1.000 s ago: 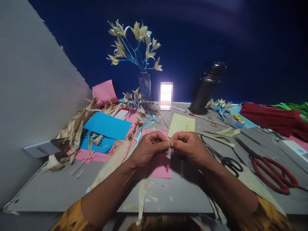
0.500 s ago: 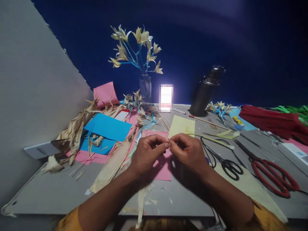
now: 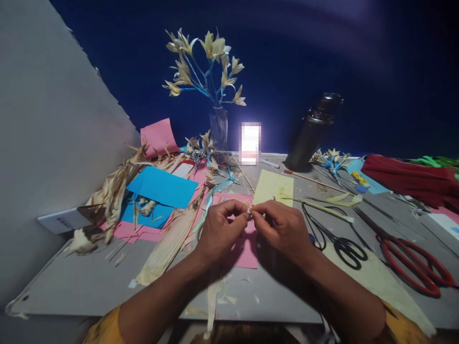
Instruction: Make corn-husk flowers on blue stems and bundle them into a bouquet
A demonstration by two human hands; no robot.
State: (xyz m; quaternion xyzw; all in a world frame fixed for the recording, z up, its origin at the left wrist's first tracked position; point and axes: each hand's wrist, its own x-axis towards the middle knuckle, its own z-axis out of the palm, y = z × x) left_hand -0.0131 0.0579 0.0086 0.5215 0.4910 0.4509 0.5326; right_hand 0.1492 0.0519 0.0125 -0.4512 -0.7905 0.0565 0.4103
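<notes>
My left hand [image 3: 224, 227] and my right hand [image 3: 281, 227] meet fingertip to fingertip over the middle of the table. Both are closed in a pinch around a tiny pale piece [image 3: 250, 213], mostly hidden by the fingers and too small to name. Beneath them lies a pink paper sheet [image 3: 247, 255]. A yellow paper [image 3: 274, 184] is just beyond my right hand. Black-handled scissors [image 3: 349, 252] rest to its right, and larger red-handled scissors [image 3: 412, 263] lie farther right. Dried corn husks [image 3: 168, 246] spread out left of my left hand.
A glass vase [image 3: 218, 128] with husk flowers [image 3: 213, 48] stands at the back, beside a brightly glowing blurred screen [image 3: 250, 143]. A dark flask [image 3: 311, 136] is back right. Blue paper [image 3: 163, 185] lies left, red cloth [image 3: 405, 180] far right. Thin sticks [image 3: 319, 182] lie behind the hands.
The view has shifted slightly, so most things sit a little farther right. My fingertips have turned a little against each other, still pinched together.
</notes>
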